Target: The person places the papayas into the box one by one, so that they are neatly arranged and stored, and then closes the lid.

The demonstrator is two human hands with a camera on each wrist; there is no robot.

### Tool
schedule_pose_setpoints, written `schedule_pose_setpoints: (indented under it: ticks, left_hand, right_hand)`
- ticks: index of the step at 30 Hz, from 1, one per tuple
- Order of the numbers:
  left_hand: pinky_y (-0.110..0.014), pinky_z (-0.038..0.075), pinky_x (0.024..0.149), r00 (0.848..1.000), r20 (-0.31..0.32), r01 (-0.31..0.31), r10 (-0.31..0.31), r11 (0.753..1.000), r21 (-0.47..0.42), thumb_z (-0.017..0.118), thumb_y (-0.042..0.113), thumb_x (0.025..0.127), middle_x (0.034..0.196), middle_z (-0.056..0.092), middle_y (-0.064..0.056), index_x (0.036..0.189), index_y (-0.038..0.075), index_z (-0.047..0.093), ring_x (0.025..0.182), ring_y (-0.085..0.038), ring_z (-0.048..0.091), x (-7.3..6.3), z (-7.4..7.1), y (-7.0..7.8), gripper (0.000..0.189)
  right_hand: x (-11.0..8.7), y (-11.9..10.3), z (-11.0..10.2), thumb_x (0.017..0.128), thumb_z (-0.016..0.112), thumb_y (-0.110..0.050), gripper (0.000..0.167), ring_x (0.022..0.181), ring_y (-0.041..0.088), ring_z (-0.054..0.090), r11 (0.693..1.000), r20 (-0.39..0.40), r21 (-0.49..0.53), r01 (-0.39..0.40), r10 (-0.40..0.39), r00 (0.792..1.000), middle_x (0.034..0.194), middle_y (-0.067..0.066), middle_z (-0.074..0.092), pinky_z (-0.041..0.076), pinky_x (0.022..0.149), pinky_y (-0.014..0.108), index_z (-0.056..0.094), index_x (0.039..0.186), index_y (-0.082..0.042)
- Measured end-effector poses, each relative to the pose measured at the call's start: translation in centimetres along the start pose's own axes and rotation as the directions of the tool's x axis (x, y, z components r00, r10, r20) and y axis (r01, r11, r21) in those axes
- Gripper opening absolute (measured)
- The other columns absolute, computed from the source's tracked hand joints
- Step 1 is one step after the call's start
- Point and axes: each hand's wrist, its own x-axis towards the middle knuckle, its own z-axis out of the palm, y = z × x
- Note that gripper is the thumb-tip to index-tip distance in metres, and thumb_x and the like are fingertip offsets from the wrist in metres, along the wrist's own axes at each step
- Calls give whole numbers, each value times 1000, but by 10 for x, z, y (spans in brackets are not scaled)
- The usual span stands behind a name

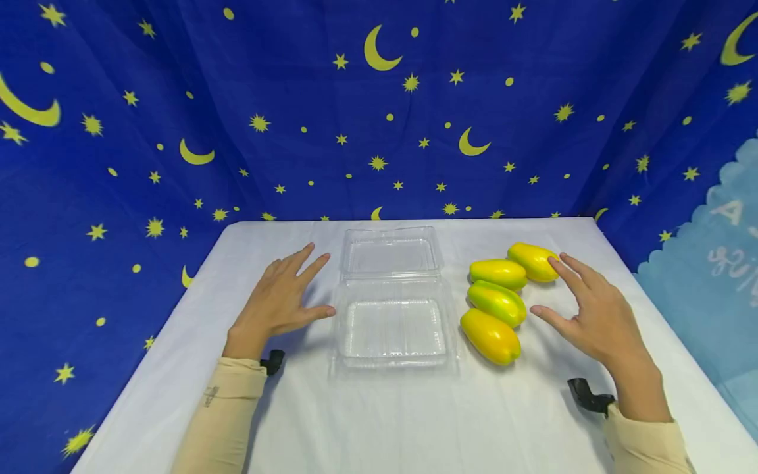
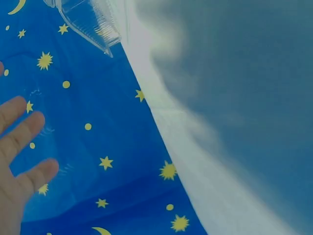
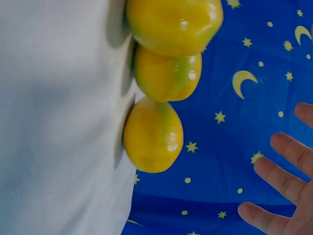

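A clear plastic clamshell box lies with its lid folded back, away from me. To its right several glossy yellow-green papayas sit close together on the table, three of them in a rough column; they also show side-on in the right wrist view. My left hand hovers left of the box, fingers spread and holding nothing. Over the right side of the papayas is my right hand, fingers apart and nothing in its grasp; its index fingertip overlaps the farthest papaya in the head view.
A white cloth covers the table. Behind and to the left hangs a blue curtain with yellow moons and stars. A light-blue lettered panel is at the right. Each wrist carries a small black camera mount.
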Motion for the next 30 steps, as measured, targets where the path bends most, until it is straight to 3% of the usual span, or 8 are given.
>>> schedule_pose_setpoints:
  ticks: [6, 15, 21, 26, 30]
  left_hand:
    - [-58, 27, 120, 998, 41, -49, 52, 996, -78, 56, 79, 83, 170, 16, -3, 161, 32, 20, 153, -30, 27, -9, 7, -2, 98]
    - [-62, 26, 119, 992, 78, -92, 100, 990, -103, 64, 72, 83, 169, 19, 1, 160, 33, 24, 152, -30, 27, -25, 10, 9, 96]
    - [-64, 27, 118, 990, 68, -116, 124, 988, -106, 62, 73, 83, 169, 20, 1, 159, 31, 28, 152, -32, 27, -31, 11, 16, 93]
    - [-64, 27, 118, 988, 85, -121, 131, 986, -115, 63, 73, 82, 169, 20, 1, 160, 33, 26, 153, -32, 27, -32, 12, 22, 95]
    - [-64, 27, 118, 985, 107, -124, 138, 984, -131, 65, 71, 82, 169, 21, 0, 159, 32, 28, 152, -33, 28, -32, 16, 26, 95]
  right_hand:
    - [-6, -13, -3, 81, 79, -51, 90, 134, 45, 47, 998, -10, 45, 33, -32, 999, 157, 15, 44, 44, 99, 70, 40, 155, -19]
    - [-18, -27, -4, 79, 82, -48, 84, 125, 42, 55, 992, 19, 32, 120, -120, 993, 147, 14, 55, 50, 91, 66, 48, 150, -22]
    - [-22, -40, 11, 81, 79, -52, 78, 124, 36, 57, 983, 73, 52, 177, -180, 981, 145, 9, 57, 52, 93, 61, 53, 147, -21]
    - [-24, -52, 23, 81, 76, -58, 76, 117, 35, 61, 970, 108, -13, 243, -240, 965, 144, 9, 57, 55, 85, 56, 54, 145, -25]
    - [-30, -58, 29, 80, 75, -61, 77, 116, 35, 62, 973, 118, -30, 228, -223, 968, 144, 9, 57, 57, 82, 55, 54, 145, -24]
